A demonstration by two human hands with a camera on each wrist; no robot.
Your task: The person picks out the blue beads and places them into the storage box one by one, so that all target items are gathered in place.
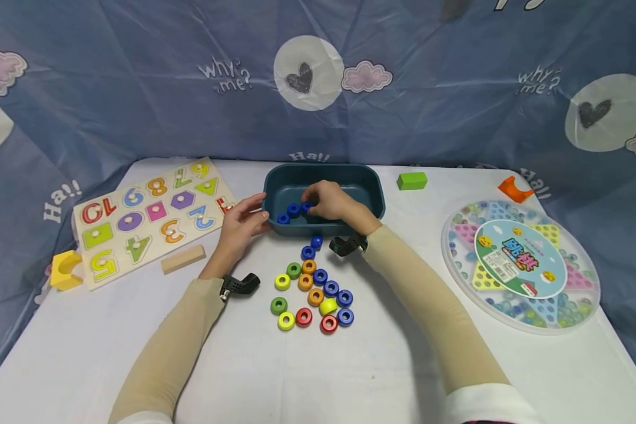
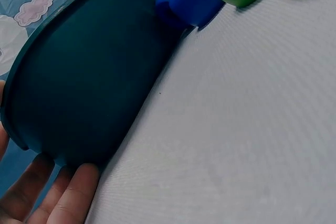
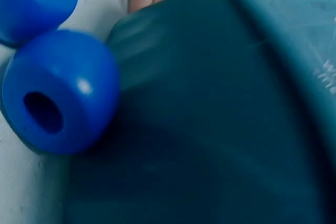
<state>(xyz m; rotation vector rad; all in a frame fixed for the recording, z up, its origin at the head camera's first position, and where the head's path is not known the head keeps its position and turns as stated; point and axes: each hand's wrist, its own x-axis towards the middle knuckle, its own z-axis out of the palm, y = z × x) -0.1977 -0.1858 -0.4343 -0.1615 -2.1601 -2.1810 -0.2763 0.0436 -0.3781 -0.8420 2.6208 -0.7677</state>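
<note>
The left hand (image 1: 239, 225), fingers spread, seemingly steadies the dark-teal rectangular plastic tub (image 1: 297, 229) while the right hand (image 1: 330, 200) pinches a round blue bead (image 1: 307, 208) inside.

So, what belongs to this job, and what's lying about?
In the job, apparently:
- rounded teal tray
- blue ring beads
- perhaps red, orange, yellow, green beads

Lying about:
- wooden number puzzle
- plain wooden block
- yellow arched block
- green rectangular block
- orange arched block
- round marble game

Backdrop (image 1: 429, 112) “Ha!!”, label (image 1: 520, 259) apparently “跳棋”
</note>
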